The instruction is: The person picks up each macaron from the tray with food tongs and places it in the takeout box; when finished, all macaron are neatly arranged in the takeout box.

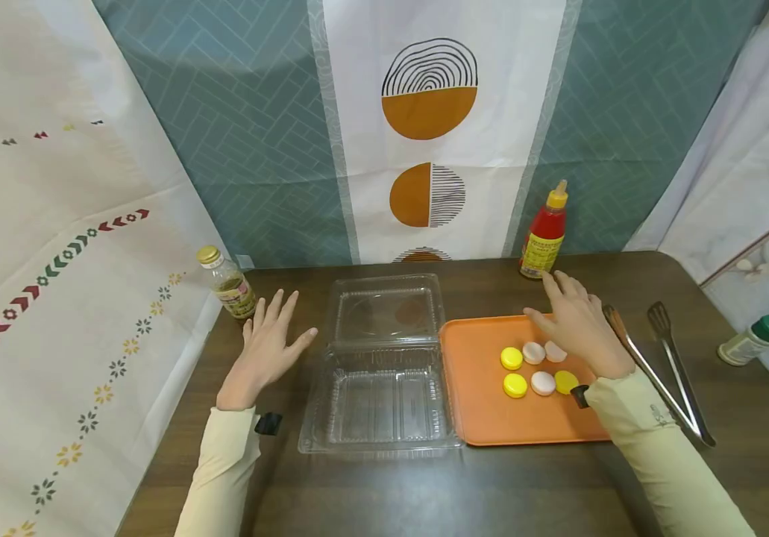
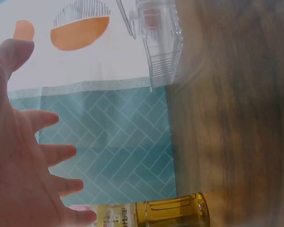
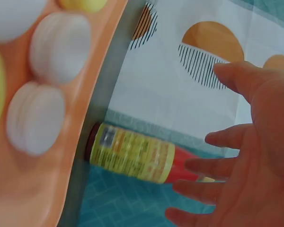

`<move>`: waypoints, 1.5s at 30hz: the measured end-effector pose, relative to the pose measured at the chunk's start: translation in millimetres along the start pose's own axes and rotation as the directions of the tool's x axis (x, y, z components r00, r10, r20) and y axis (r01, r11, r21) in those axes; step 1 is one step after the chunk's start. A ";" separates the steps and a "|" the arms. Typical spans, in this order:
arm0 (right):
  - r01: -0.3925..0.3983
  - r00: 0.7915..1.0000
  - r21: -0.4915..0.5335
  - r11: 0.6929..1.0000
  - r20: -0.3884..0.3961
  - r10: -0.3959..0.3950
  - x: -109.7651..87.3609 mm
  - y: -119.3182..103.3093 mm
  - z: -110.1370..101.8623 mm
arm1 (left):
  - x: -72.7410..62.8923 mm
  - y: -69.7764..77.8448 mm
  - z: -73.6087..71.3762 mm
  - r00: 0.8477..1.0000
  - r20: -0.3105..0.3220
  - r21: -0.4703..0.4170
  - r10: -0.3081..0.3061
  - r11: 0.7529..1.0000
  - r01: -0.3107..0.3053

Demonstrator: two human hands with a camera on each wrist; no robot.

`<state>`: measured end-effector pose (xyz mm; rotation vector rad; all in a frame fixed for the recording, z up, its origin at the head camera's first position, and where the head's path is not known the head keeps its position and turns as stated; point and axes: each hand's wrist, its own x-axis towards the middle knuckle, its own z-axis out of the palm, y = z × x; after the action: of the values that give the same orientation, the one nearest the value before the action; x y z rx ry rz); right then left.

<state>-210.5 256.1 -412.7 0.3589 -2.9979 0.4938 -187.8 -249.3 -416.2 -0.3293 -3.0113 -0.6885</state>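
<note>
My left hand (image 1: 265,347) hovers with spread fingers between a glass jar with a yellow lid (image 1: 228,282) and a clear plastic clamshell container (image 1: 384,395), holding nothing. The container's lid is flipped back toward the wall, and its base shows nothing inside. Over the right part of an orange tray (image 1: 485,425) my right hand (image 1: 580,326) is held up, fingers extended and grasping nothing. On the tray sit several macarons in two rows, yellow ones (image 1: 515,385) and whitish ones (image 1: 543,383); a pale one (image 3: 36,118) shows close up in the right wrist view. My right hand partly hides the tray.
Behind the tray stands a red sauce bottle (image 1: 544,235) with a yellow cap. Metal tongs (image 1: 682,373) lie to the tray's right, and a green-capped shaker bottle (image 1: 755,340) is near the table's right edge. A patterned cloth (image 1: 263,149) hangs along the back.
</note>
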 end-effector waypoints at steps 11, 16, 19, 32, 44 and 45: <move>-0.039 0.998 0.014 0.999 0.050 0.038 -22.5 39.2 -2.2 | -34.7 -0.8 -5.6 0.998 0.020 -0.023 -0.064 0.998 0.065; -0.081 0.996 0.020 0.996 0.025 0.081 -34.7 56.7 -3.9 | -48.9 -0.6 -5.6 0.996 0.037 -0.109 -0.075 0.991 0.079; -0.099 0.995 0.020 0.995 0.003 0.099 -40.2 67.1 -5.3 | -56.2 0.0 -5.2 0.996 0.045 -0.155 -0.073 0.985 0.079; -0.196 0.978 0.033 0.980 0.085 0.193 -60.5 105.3 -9.9 | -84.6 13.6 10.3 0.999 -0.021 -0.224 -0.046 0.974 0.040; -0.213 0.972 0.007 0.977 0.102 0.211 -76.8 128.1 -7.2 | -88.7 15.8 30.8 0.999 -0.014 -0.277 -0.030 0.960 0.025; -0.221 0.970 0.013 0.975 0.108 0.219 -78.0 129.6 -6.3 | -88.6 16.9 31.9 0.999 -0.006 -0.281 -0.032 0.959 0.029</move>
<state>-166.1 394.3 -455.7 0.0539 -3.1555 0.5463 -97.3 -238.1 -444.9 -0.2857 -2.9117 -1.1211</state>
